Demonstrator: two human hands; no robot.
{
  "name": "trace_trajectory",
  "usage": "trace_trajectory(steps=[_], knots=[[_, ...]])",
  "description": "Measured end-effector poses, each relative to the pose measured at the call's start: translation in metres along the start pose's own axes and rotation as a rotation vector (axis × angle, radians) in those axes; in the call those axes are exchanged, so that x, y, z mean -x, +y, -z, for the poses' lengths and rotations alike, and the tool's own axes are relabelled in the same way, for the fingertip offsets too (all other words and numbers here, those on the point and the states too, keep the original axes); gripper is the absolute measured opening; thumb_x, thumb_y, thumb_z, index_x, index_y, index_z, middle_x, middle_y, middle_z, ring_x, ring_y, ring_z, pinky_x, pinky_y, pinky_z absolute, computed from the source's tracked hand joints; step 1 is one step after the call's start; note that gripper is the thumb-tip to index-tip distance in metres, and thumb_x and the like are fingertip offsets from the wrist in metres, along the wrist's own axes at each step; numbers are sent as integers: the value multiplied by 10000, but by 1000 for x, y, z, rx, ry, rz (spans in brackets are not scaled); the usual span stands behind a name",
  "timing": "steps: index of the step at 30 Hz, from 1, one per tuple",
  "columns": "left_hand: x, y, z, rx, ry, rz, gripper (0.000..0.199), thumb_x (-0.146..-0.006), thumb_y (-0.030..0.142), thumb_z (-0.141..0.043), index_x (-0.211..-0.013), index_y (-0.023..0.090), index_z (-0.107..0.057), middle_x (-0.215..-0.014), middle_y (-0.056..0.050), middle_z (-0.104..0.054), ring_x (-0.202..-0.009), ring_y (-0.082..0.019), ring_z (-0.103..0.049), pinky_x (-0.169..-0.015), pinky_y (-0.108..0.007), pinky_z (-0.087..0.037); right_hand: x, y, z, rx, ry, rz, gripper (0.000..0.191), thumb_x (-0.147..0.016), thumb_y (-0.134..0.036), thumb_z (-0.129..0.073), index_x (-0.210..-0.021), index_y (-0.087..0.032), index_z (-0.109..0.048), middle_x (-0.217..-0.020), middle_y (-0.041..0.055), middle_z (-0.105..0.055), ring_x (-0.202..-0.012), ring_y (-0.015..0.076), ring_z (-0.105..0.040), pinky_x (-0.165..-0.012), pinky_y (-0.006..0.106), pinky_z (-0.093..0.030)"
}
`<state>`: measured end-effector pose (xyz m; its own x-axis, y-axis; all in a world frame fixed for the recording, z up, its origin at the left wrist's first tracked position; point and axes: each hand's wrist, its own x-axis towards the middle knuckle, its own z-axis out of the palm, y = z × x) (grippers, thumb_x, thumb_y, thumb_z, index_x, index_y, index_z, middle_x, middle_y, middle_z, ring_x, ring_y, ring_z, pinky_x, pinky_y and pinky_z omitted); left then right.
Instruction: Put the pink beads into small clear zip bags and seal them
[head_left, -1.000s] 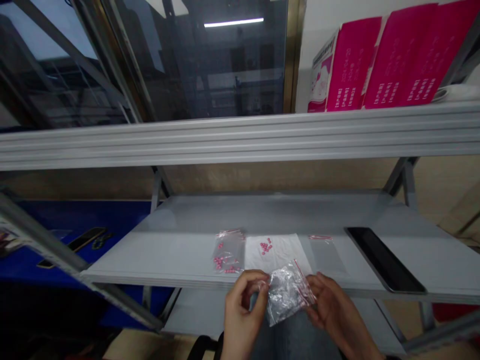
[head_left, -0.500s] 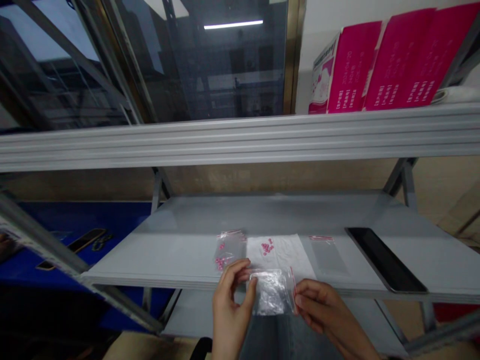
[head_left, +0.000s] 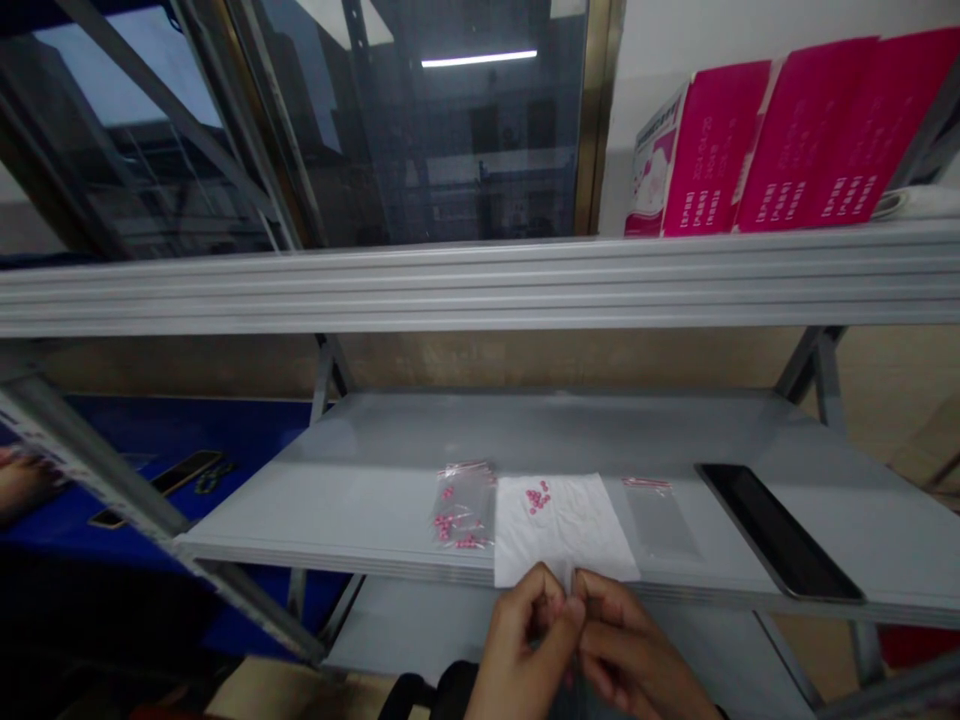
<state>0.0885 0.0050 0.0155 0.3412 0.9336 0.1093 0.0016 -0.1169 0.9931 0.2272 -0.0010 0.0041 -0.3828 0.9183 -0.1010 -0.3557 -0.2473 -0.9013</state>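
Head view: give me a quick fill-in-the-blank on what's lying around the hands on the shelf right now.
The left hand and right hand sit just in front of the white sheet, which has loose ____ beads on it.
The clear zip bag holding more beads lies to the sheet's ____.
The other clear bag, on the opposite side, has a ____ strip along its top edge.
The magenta cartons stand on the ____ shelf.

pink; left; red; upper
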Motion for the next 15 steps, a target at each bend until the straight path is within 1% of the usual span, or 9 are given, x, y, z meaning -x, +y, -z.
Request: trace_trajectory(steps=[1,3,5,7,9,12,14,15], knots=[[0,-1,1,24,-24,31,384,-924,509,-547,-700,213,-448,-584,66,-424,-496,-95,-440,-490,-195,-372,0,1,1,9,-29,-5,418,-721,-540,-750,-742,-205,-501,-520,-41,-609,-311,19,-304,-315,145,-167],[-1,0,2,37,-50,58,432,-921,577,-513,-695,212,-460,-555,63,-443,-465,-98,-443,-469,-201,-365,0,3,1,25,-45,-15,424,-729,-562,-731,-752,-203,-507,-549,-9,-647,-308,27,-354,-308,142,-197],[-1,1,3,6,-31,40,428,-930,564,-493,-688,212,-468,-537,57,-457,-463,-106,-457,-473,-207,-368,-1,4,0,50,1,-25,431,-744,-593,-695,-748,-204,-508,-539,-12,-632,-318,42,-392,-317,147,-234],[0,2,4,-82,2,-5,382,-959,473,-461,-682,209,-476,-541,45,-479,-482,-116,-475,-487,-211,-368,-2,4,-2,114,64,-21,443,-765,-625,-646,-718,-207,-505,-497,-34,-571,-333,57,-394,-335,161,-258],[2,3,5,-233,59,-72,315,-954,337,-462,-668,206,-474,-560,35,-498,-510,-120,-487,-499,-210,-353,-4,3,-7,236,130,34,443,-798,-618,-595,-657,-210,-493,-449,-58,-480,-351,67,-369,-363,181,-262],[6,4,8,-478,195,-193,247,-885,176,-489,-642,204,-458,-565,38,-499,-522,-115,-489,-503,-207,-320,-6,0,-12,464,285,208,391,-810,-503,-576,-573,-214,-462,-459,-62,-402,-420,87,-361,-432,215,-276],[8,7,11,-578,292,-270,239,-850,129,-477,-627,208,-448,-545,43,-491,-497,-111,-485,-483,-203,-312,-6,-4,-14,565,399,304,342,-783,-413,-581,-544,-217,-435,-492,-52,-394,-476,103,-375,-473,230,-286],[8,9,12,-603,331,-304,242,-840,118,-466,-619,212,-442,-531,46,-485,-478,-110,-481,-470,-202,-315,-6,-5,-15,586,427,325,324,-772,-381,-576,-537,-219,-422,-502,-50,-391,-489,108,-376,-480,235,-285]])
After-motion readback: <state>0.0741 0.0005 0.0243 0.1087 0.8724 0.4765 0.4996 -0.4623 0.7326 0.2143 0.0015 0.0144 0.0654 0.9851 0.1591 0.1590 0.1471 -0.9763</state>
